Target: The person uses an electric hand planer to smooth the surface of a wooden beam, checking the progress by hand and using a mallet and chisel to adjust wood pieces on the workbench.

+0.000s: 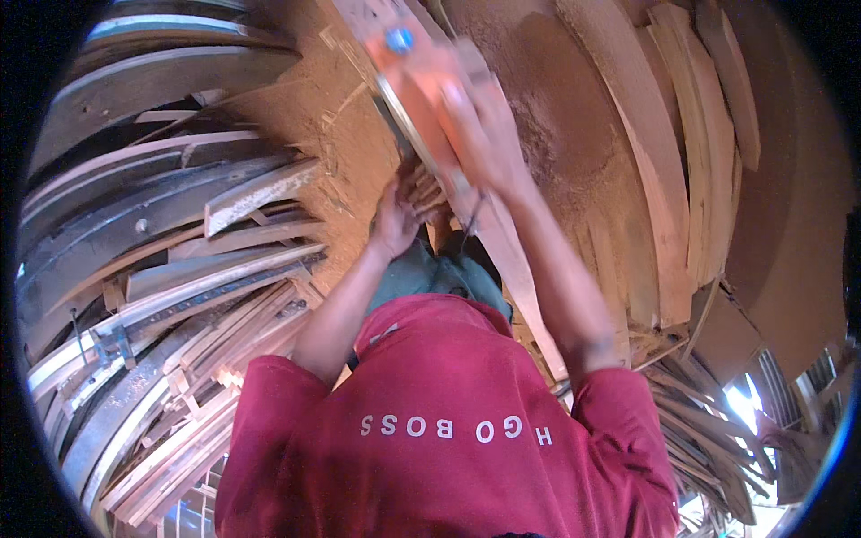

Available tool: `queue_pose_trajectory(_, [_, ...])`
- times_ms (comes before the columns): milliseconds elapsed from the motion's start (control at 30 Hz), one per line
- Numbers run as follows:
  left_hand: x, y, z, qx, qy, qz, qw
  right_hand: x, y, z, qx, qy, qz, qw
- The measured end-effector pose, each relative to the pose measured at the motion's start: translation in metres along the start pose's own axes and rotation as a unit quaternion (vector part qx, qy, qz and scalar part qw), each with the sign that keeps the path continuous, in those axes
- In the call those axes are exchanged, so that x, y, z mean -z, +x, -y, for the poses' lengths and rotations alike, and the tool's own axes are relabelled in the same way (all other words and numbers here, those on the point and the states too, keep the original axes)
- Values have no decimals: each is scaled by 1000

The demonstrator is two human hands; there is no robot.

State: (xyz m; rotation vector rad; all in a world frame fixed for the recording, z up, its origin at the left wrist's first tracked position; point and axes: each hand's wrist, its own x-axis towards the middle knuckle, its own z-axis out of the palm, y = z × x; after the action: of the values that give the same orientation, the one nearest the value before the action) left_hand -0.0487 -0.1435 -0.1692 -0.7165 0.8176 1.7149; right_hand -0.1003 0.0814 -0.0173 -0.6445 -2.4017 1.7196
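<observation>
My right hand (489, 148) is wrapped round the handle of an orange electric planer (429, 99) with a blue knob at its front. The planer is slightly smeared by motion. It lies along a long, narrow wooden board (507, 260) that runs from the top centre down past my right side. On the board's left edge, just behind the planer, my left hand (392, 222) is closed, its fingers bent against the wood. Part of its grip is hidden in shadow. A thin dark cord (470, 224) hangs by the planer's rear end.
Sawdust and shavings (345, 134) cover the ground around the board. Stacked planks and curved timber offcuts (188, 179) crowd the left. More long boards (659, 179) lie on the right, with a pile of sticks (695, 417) at lower right. A metal clamp (121, 345) stands at far left.
</observation>
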Motion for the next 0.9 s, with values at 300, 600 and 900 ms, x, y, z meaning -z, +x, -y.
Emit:
queue_pose_trajectory(300, [-2,5,-21,0,40,10,999,36,-310,-53,-238,66,6,969])
queue_pose_trajectory(600, [-9,5,-11,10,60,-13,998,34,-221,-33,-197,16,21,980])
queue_pose_trajectory(900, [-21,-6,21,59,60,-17,996,49,-106,-4,-273,84,70,956])
